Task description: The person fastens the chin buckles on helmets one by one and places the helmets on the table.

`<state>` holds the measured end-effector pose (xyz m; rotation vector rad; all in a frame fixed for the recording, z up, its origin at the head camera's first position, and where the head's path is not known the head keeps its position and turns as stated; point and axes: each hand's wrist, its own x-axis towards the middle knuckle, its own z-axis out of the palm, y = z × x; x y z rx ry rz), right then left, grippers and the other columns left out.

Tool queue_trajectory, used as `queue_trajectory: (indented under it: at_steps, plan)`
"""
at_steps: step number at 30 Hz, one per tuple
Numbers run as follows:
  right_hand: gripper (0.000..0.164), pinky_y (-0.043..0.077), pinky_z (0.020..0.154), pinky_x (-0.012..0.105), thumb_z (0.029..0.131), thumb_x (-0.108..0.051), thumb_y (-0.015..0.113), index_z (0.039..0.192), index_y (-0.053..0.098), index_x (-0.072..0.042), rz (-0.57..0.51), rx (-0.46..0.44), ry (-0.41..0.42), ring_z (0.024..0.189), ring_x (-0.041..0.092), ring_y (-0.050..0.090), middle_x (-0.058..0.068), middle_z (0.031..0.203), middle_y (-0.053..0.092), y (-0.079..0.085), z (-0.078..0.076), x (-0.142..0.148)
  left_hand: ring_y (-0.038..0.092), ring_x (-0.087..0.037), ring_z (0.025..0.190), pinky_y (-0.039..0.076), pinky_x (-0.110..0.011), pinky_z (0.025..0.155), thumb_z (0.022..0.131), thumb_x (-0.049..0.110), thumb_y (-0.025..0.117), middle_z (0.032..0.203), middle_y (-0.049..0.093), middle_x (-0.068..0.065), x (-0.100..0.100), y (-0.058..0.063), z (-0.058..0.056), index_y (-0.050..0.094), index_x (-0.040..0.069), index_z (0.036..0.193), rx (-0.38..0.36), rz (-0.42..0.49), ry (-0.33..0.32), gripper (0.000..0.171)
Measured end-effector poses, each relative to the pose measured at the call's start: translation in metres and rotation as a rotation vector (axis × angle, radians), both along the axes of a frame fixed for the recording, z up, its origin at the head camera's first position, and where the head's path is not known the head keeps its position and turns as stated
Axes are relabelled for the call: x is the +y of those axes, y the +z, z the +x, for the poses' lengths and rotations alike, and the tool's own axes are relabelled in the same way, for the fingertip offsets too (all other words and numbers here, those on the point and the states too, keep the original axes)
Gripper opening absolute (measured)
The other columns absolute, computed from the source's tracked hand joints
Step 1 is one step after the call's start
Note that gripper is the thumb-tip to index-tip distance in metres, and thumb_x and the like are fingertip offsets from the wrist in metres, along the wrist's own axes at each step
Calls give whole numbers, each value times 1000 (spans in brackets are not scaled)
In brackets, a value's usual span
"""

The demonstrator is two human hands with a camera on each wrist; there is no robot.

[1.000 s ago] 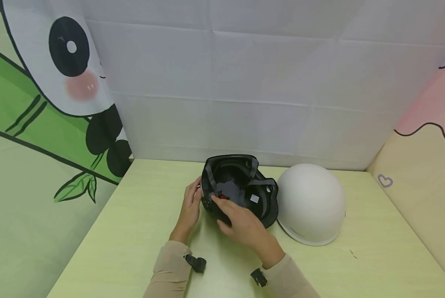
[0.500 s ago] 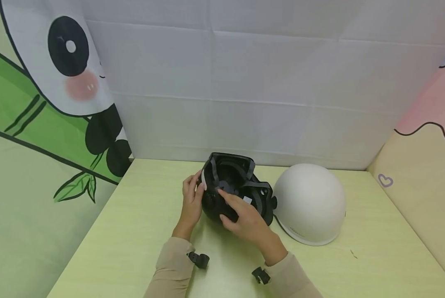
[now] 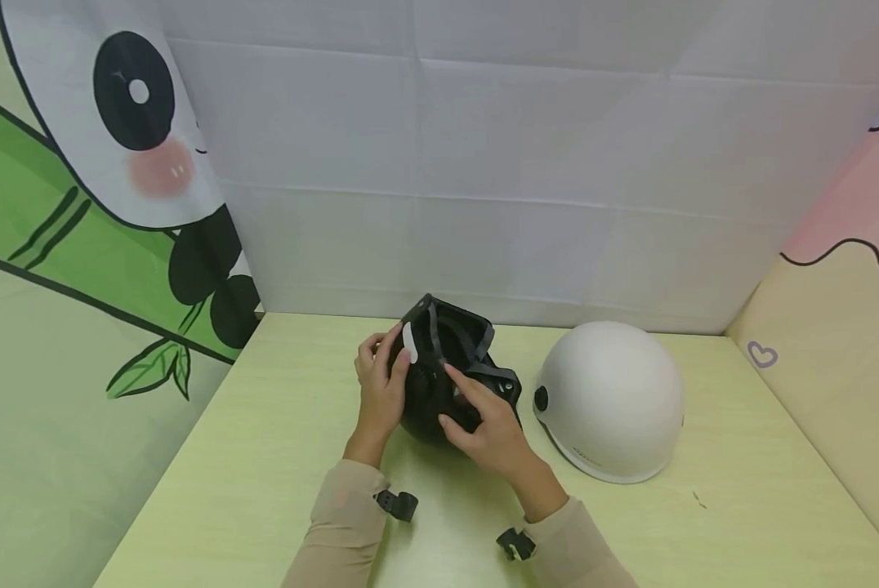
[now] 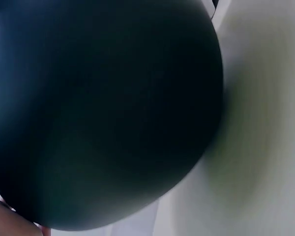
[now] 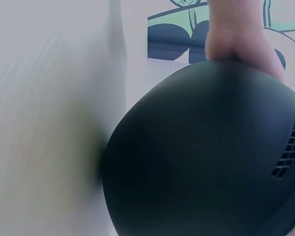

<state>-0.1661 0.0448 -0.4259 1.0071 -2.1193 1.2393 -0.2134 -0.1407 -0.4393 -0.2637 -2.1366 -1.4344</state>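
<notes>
A black helmet (image 3: 428, 412) lies on its rounded crown, its strapped opening turned up and tilted. My left hand (image 3: 381, 388) grips its left side, close to a white patch on the rim. From the near right, my right hand (image 3: 493, 429) holds the shell between thumb and fingers. The dark shell (image 4: 108, 113) fills most of the left wrist view, hiding the left fingers. In the right wrist view, the left hand (image 5: 241, 39) presses against the far side of the smooth shell (image 5: 201, 147), and a vent grille (image 5: 290, 147) shows at right.
A white helmet (image 3: 612, 392) sits crown up to the right, a small gap from the black one. Both stand on a pale yellow-green table (image 3: 263, 457). A white sheet (image 3: 513, 163) hangs along the back edge, with printed cloths at both sides.
The black helmet has turned and tipped leftward between my hands, away from the white helmet. Its opening shows less, and a white patch on the rim has come into view.
</notes>
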Motion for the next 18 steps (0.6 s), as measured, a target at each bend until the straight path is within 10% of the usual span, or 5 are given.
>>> queue_trajectory:
  at_steps: [12,18]
  plan:
    - [65,55,74,46,76,14,74,135,47,14,-178,-82,24,90,34,65,27,118,60,-8,-1,-7,33,-38,117,26,-61,92,100,45,49,133,39,-15,-4,21,3,54,13,140,8,-147,63,51]
    - [59,56,73,40,76,20,69,130,45,20,-220,-125,38,86,32,64,30,111,61,13,12,-10,34,-40,115,25,-60,92,99,39,52,131,40,-17,-5,27,4,56,13,138,5,-195,86,47]
